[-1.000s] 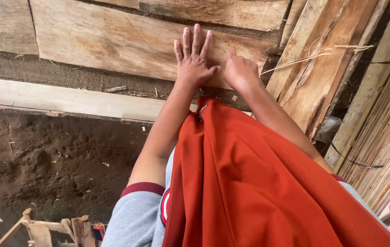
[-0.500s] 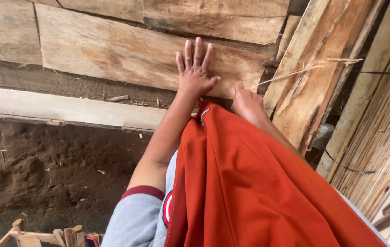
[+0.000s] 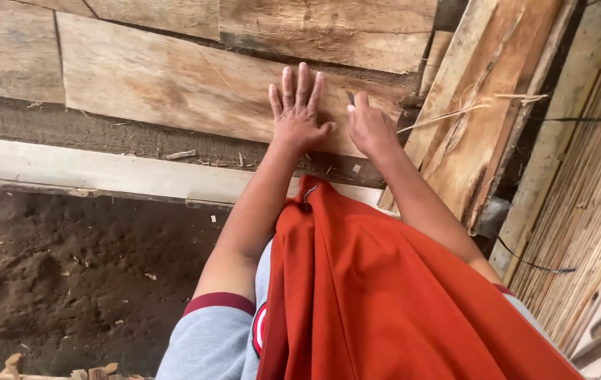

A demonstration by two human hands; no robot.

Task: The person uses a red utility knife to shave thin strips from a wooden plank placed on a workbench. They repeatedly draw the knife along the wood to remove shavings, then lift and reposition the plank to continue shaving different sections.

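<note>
My left hand lies flat on a rough wooden plank, fingers spread and holding nothing. Just to its right, my right hand is closed around a thin dark pointed stick, perhaps a pencil, whose tip touches the same plank. Only the tip of the stick shows above the fingers. An orange cloth hangs down over my chest, between my two arms.
More planks are stacked above. Slanted boards lean at the right beside a bamboo-slat wall. A pale beam runs below the plank, over dark earth floor. Wood scraps lie at the bottom left.
My right hand has moved up and left onto the plank, close beside my left hand, which stayed flat. The camera has tilted a little lower.
</note>
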